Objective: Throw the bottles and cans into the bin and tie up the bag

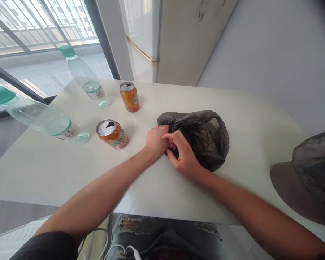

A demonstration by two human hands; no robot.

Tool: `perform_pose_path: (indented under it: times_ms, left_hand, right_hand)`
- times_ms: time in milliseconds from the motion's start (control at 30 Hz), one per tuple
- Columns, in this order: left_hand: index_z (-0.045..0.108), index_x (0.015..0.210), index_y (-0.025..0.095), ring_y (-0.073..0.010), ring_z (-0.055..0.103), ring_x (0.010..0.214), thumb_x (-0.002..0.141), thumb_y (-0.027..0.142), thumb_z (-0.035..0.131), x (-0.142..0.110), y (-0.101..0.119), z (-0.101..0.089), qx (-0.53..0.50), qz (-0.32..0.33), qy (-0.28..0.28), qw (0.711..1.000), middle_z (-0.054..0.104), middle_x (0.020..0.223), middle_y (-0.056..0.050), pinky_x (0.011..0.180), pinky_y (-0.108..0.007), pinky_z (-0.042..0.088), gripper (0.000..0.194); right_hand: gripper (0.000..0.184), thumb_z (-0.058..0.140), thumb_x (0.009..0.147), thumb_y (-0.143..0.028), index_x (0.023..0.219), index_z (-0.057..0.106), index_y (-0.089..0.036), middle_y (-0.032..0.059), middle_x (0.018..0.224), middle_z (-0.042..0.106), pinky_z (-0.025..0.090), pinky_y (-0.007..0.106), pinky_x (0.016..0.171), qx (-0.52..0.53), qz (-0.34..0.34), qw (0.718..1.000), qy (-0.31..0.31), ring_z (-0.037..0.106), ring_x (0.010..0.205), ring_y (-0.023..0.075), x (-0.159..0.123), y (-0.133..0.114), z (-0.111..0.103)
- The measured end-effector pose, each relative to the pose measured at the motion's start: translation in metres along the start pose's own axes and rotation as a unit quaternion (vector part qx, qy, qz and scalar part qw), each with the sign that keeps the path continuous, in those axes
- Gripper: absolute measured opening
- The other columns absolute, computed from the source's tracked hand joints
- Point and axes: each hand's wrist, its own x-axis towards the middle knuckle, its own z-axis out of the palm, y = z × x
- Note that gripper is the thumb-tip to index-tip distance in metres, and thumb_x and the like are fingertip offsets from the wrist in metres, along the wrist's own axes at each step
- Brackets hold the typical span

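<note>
On the white table, a crumpled black plastic bag [209, 141] lies with its mouth partly spread toward the right. My left hand [157, 140] is closed at the bag's left side, its curled fingers gripping the plastic. My right hand [184, 155] crosses in front of the bag, close against my left hand. Its thumb and index finger are bent and apart, with the index tip by the left knuckles. The remaining right fingers are mostly hidden, and I see nothing held between thumb and index.
Two opened orange soda cans [113, 134] stand left of my hands. Farther left are two clear green-capped bottles [40, 117]. A bin lined with a black bag [314, 173] sits at the right edge. Behind the table [157, 187] stands a fridge [141, 39].
</note>
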Motion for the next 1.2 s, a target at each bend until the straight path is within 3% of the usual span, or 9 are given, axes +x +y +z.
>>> perform_pose_path:
  times_ms: [133,467,733,867,1000,1200]
  left_hand:
    - [0.066,0.08,0.021,-0.0216,0.067,0.072,0.084,0.024,0.065,-0.0003,-0.0013,0.0015,-0.016,-0.005,0.01,1.0,0.072,0.079,-0.005,0.061,-0.031,0.041,0.005]
    - [0.066,0.09,0.021,-0.0252,0.071,0.08,0.086,0.029,0.067,-0.0008,0.0009,-0.0023,0.017,0.002,-0.009,1.0,0.075,0.092,-0.008,0.063,-0.032,0.042,0.01]
    - [0.069,0.093,0.02,-0.0256,0.071,0.082,0.09,0.023,0.061,0.0005,0.0017,-0.0018,0.039,-0.003,-0.009,0.999,0.075,0.093,-0.01,0.067,-0.033,0.046,0.009]
    - [0.07,0.091,0.02,-0.0258,0.071,0.081,0.09,0.023,0.06,0.0012,-0.0003,-0.0003,0.033,-0.001,0.003,0.999,0.075,0.091,-0.01,0.065,-0.033,0.044,0.01]
    - [0.069,0.085,0.021,-0.0252,0.07,0.078,0.09,0.024,0.059,0.0009,-0.0005,0.0003,0.01,-0.012,0.012,1.0,0.075,0.086,-0.008,0.062,-0.033,0.041,0.012]
    - [0.068,0.082,0.022,-0.0239,0.07,0.078,0.084,0.026,0.065,-0.0008,-0.0009,-0.0013,-0.007,-0.007,0.007,1.0,0.075,0.086,-0.006,0.061,-0.032,0.039,0.005]
  right_hand:
    - [0.057,0.052,0.085,0.001,0.133,0.053,-0.028,0.0023,0.097,0.046,0.045,0.036,0.079,-0.01,-0.004,1.0,0.011,0.047,0.087,0.0191,0.0,0.0019,0.0004]
    - [0.039,0.05,0.084,0.003,0.106,0.067,-0.024,0.0043,0.1,0.049,0.046,0.035,0.077,0.021,-0.01,1.0,-0.015,0.052,0.089,0.0188,0.0004,0.0024,-0.0023]
    - [0.028,0.052,0.089,-0.002,0.079,0.068,-0.022,0.0043,0.096,0.041,0.046,0.036,0.075,0.015,-0.026,0.999,-0.025,0.049,0.086,0.0185,-0.0013,0.0047,-0.0011]
    - [0.03,0.053,0.088,-0.001,0.097,0.069,-0.024,0.004,0.097,0.047,0.046,0.036,0.075,0.014,-0.012,1.0,0.006,0.051,0.086,0.0185,-0.0017,0.0031,-0.0016]
    - [0.051,0.053,0.087,-0.001,0.13,0.058,-0.028,0.0024,0.096,0.051,0.047,0.035,0.077,0.019,0.016,0.999,0.034,0.051,0.085,0.0184,-0.0008,0.0032,-0.0017]
    - [0.044,0.052,0.084,-0.001,0.119,0.062,-0.026,0.0021,0.092,0.046,0.045,0.035,0.076,0.003,0.014,1.0,0.007,0.049,0.083,0.0187,0.0016,0.0047,-0.0018]
